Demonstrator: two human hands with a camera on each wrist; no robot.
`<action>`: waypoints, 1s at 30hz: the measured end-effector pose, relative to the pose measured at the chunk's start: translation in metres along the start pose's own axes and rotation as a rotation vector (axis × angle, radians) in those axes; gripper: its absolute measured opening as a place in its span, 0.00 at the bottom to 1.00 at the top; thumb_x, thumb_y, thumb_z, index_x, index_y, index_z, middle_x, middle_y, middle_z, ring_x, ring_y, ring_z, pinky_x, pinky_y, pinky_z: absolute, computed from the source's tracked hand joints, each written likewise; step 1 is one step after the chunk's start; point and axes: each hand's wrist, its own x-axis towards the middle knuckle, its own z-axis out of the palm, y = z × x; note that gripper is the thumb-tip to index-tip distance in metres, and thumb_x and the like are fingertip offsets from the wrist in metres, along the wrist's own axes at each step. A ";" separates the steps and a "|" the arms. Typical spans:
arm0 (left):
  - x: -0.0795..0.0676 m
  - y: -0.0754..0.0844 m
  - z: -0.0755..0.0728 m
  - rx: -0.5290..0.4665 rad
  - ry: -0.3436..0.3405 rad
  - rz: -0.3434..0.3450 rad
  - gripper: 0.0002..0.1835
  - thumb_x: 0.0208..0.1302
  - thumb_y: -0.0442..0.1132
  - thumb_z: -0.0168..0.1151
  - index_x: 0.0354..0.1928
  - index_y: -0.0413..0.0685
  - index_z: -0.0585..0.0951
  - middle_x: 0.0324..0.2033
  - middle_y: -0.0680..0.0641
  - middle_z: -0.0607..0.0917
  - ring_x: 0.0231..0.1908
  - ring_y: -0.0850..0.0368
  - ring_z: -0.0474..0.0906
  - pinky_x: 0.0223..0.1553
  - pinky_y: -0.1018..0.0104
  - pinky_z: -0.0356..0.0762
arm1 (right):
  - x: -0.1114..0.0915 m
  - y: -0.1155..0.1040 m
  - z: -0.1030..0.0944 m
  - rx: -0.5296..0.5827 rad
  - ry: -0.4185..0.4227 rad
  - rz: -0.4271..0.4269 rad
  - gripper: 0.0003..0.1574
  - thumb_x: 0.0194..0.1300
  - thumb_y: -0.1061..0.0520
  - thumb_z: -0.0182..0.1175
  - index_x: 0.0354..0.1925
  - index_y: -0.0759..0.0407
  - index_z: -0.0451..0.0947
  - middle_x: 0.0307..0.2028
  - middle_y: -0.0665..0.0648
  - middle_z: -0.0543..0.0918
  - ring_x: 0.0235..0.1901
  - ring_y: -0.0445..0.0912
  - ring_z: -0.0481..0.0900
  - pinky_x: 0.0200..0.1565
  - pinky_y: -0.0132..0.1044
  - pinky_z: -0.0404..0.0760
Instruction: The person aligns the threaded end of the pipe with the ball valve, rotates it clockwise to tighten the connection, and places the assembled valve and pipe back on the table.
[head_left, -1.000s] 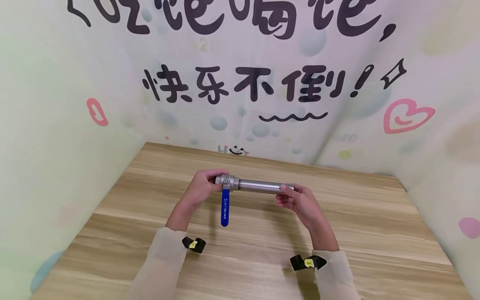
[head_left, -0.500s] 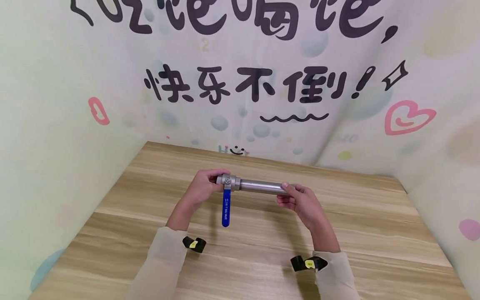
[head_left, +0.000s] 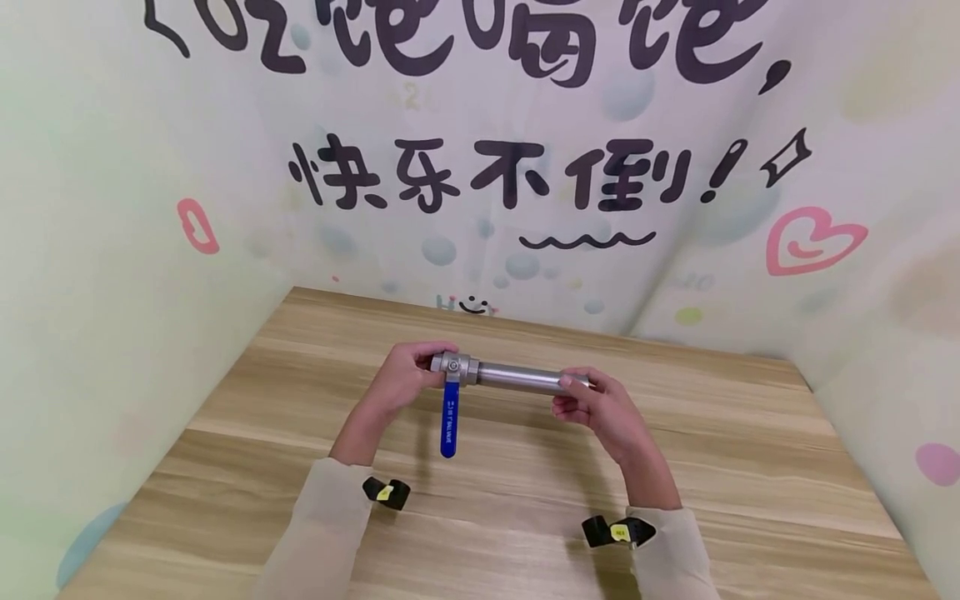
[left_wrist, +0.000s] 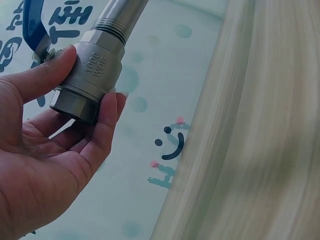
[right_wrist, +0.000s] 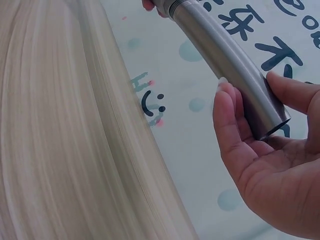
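Note:
My left hand (head_left: 400,379) grips a steel ball valve (left_wrist: 90,70) by its body, thumb on one side and fingers on the other. A blue lever handle (head_left: 449,419) points from the valve toward me. Into the valve's right end runs a metal pipe (head_left: 517,377); a few threads show at the joint in the left wrist view. My right hand (head_left: 603,408) holds the pipe near its far end between thumb and fingers. In the right wrist view the pipe's open end (right_wrist: 277,127) faces the palm. Valve and pipe are held above the table, roughly level.
A wood-grain table (head_left: 480,525) lies under both hands, with their shadows on it. Behind it stands a pale printed backdrop (head_left: 480,258) with dark lettering, and similar panels rise at the left and right. Each wrist carries a black camera mount (head_left: 386,493).
Both hands keep their hold on the valve and pipe, nearly in place. The right thumb and fingers have shifted slightly on the pipe. The head view has tilted a little.

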 end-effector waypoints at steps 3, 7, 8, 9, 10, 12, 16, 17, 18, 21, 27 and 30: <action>0.001 -0.001 0.000 0.004 0.004 0.005 0.21 0.55 0.24 0.62 0.53 0.41 0.82 0.47 0.40 0.82 0.43 0.47 0.76 0.42 0.62 0.76 | 0.002 0.000 0.001 -0.005 0.016 0.010 0.28 0.69 0.50 0.60 0.54 0.70 0.67 0.32 0.59 0.81 0.31 0.45 0.82 0.39 0.37 0.84; 0.002 -0.001 -0.001 0.003 0.004 0.004 0.22 0.54 0.23 0.62 0.53 0.41 0.82 0.47 0.39 0.82 0.43 0.46 0.75 0.41 0.62 0.76 | 0.002 -0.001 0.002 -0.011 0.024 0.023 0.28 0.69 0.48 0.59 0.53 0.71 0.67 0.31 0.57 0.81 0.30 0.44 0.82 0.38 0.36 0.84; 0.002 -0.001 -0.001 0.000 0.000 0.003 0.22 0.54 0.23 0.62 0.53 0.41 0.82 0.47 0.39 0.82 0.44 0.45 0.75 0.42 0.62 0.76 | 0.002 -0.001 0.002 -0.013 0.025 0.025 0.28 0.69 0.48 0.58 0.52 0.71 0.68 0.30 0.57 0.81 0.30 0.44 0.82 0.38 0.36 0.84; 0.002 -0.001 0.000 -0.001 -0.002 0.003 0.22 0.54 0.23 0.62 0.53 0.41 0.82 0.47 0.39 0.82 0.44 0.45 0.75 0.42 0.62 0.76 | 0.001 -0.002 0.002 -0.018 0.027 0.026 0.28 0.70 0.47 0.58 0.52 0.71 0.68 0.30 0.57 0.81 0.29 0.44 0.82 0.38 0.36 0.84; 0.002 0.000 0.000 -0.003 -0.004 0.003 0.22 0.54 0.23 0.62 0.53 0.41 0.82 0.47 0.39 0.82 0.44 0.45 0.75 0.42 0.62 0.76 | 0.001 -0.002 0.002 -0.024 0.025 0.026 0.28 0.70 0.47 0.58 0.51 0.71 0.68 0.30 0.57 0.81 0.29 0.44 0.82 0.38 0.36 0.84; 0.002 -0.001 0.000 -0.005 -0.006 0.007 0.22 0.54 0.23 0.62 0.53 0.42 0.82 0.47 0.39 0.82 0.44 0.46 0.76 0.42 0.62 0.76 | 0.000 -0.004 0.002 -0.031 0.021 0.028 0.28 0.70 0.46 0.57 0.51 0.72 0.69 0.30 0.57 0.81 0.29 0.44 0.82 0.38 0.36 0.84; 0.002 -0.002 0.000 -0.007 -0.003 0.012 0.22 0.54 0.23 0.62 0.53 0.41 0.82 0.47 0.39 0.82 0.43 0.48 0.76 0.42 0.62 0.77 | 0.000 -0.004 0.002 -0.038 0.010 0.028 0.28 0.70 0.46 0.57 0.52 0.70 0.68 0.31 0.57 0.80 0.30 0.44 0.82 0.39 0.36 0.83; 0.002 -0.002 0.001 -0.007 -0.004 0.013 0.22 0.54 0.23 0.62 0.53 0.41 0.82 0.47 0.39 0.82 0.43 0.48 0.76 0.42 0.62 0.77 | 0.000 -0.004 0.001 -0.032 0.006 0.026 0.28 0.69 0.47 0.58 0.53 0.69 0.68 0.31 0.58 0.80 0.30 0.44 0.82 0.39 0.36 0.84; 0.002 -0.002 0.000 -0.007 -0.003 0.012 0.22 0.54 0.23 0.62 0.53 0.41 0.82 0.47 0.39 0.82 0.43 0.48 0.76 0.42 0.62 0.77 | -0.001 -0.004 0.001 -0.027 0.000 0.022 0.27 0.69 0.48 0.59 0.54 0.68 0.68 0.31 0.58 0.80 0.30 0.44 0.82 0.39 0.37 0.84; 0.002 -0.003 0.000 -0.010 0.000 0.009 0.21 0.55 0.23 0.62 0.53 0.41 0.82 0.47 0.39 0.82 0.43 0.48 0.76 0.42 0.62 0.77 | -0.002 -0.003 0.000 -0.004 -0.029 -0.001 0.24 0.68 0.55 0.60 0.56 0.66 0.67 0.32 0.58 0.80 0.30 0.46 0.82 0.39 0.38 0.84; 0.001 -0.004 0.000 -0.013 -0.003 0.015 0.20 0.55 0.24 0.63 0.52 0.41 0.82 0.46 0.39 0.82 0.42 0.50 0.76 0.42 0.62 0.77 | -0.003 -0.002 -0.001 0.003 -0.077 -0.031 0.25 0.67 0.63 0.58 0.58 0.71 0.63 0.33 0.58 0.80 0.32 0.46 0.82 0.40 0.38 0.84; 0.001 -0.004 0.000 -0.010 -0.002 0.016 0.20 0.55 0.24 0.63 0.52 0.42 0.82 0.46 0.40 0.82 0.42 0.50 0.76 0.42 0.62 0.77 | -0.003 -0.002 -0.002 -0.011 -0.073 -0.016 0.26 0.68 0.62 0.58 0.59 0.73 0.63 0.34 0.58 0.80 0.32 0.46 0.82 0.41 0.39 0.84</action>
